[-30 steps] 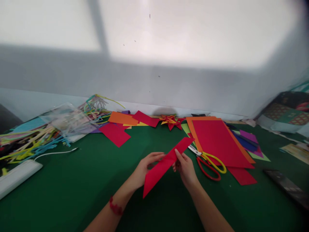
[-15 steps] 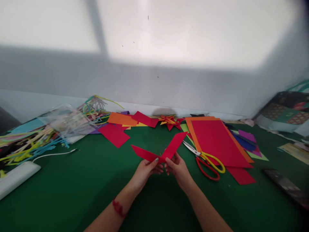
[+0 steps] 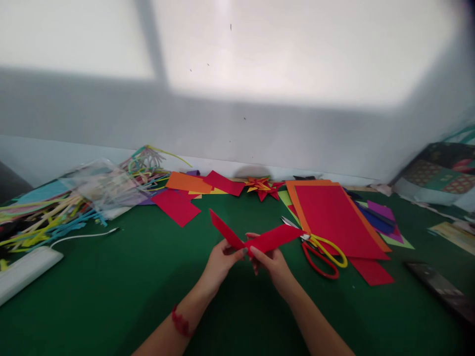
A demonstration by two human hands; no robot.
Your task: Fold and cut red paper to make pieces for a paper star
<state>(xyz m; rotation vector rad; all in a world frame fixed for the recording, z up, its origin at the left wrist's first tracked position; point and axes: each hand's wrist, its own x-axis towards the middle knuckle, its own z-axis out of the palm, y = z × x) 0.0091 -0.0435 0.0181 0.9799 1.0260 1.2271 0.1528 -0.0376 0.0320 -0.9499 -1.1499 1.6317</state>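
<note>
1. Position: red paper strip [image 3: 276, 239] is btwn the two hands, in front of the wearer, apparently held over the green table [image 3: 111, 296].
2. Axis: strip is bent into a wide V, w/ the bend at the near, low end. L flap runs up and left from the bend, seen nearly edge-on. R flap runs right and slightly up, broad face showing.
3. L hand [image 3: 218, 267]: fingers pinch the L flap just beside the bend; thumb on near side, other fingers partly hidden behind the paper.
4. R hand [image 3: 278, 264]: fingers pinch the R flap near the bend; thumb on near face, others behind, partly hidden.
5. Nearer hand: approx. equal; both thumb tips sit close to the bend, one per side.
6. Pose: forearms converge fwd from lower L and lower R. Red bracelet [image 3: 180, 321] is on the L wrist.
7. Clearance: R flap tip overlaps the scissors [image 3: 314, 239] in view; contact N/A, can't tell. Red sheet [image 3: 326, 212] lies beyond, to the R.
</note>
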